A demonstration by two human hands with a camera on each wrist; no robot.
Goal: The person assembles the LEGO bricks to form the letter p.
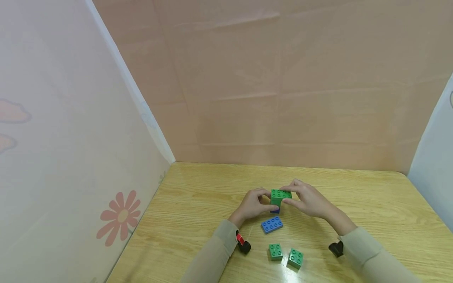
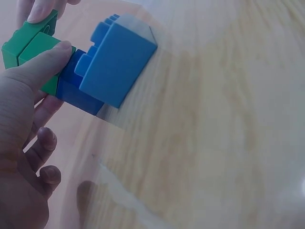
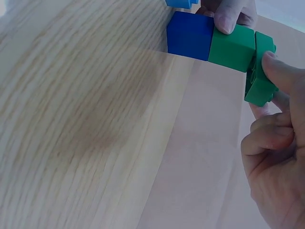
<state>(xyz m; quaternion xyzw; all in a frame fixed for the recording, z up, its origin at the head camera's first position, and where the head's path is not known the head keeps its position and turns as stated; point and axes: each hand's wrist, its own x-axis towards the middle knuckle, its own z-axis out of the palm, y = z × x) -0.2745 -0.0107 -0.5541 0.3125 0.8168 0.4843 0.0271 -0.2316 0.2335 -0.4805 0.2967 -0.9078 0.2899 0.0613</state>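
A small stack stands on the wooden table: a dark blue brick (image 3: 189,36) at the bottom and a green square brick (image 3: 232,47) on it. Across the top lies a longer green brick (image 1: 277,194), overhanging to the right; whether it is fully seated I cannot tell. My left hand (image 1: 252,204) pinches the stack at the green square brick, between thumb and fingers. With thumb and fingers, my right hand (image 1: 311,199) grips the overhanging end of the long green brick. Just in front of the stack lies a lighter blue brick (image 1: 272,225), studs up.
Two loose green square bricks, one on the left (image 1: 275,252) and one on the right (image 1: 295,258), lie nearer the front of the table (image 1: 198,204). A tan sheet (image 1: 276,98) hangs behind the table, and a pale flowered sheet (image 1: 70,157) stands along the left.
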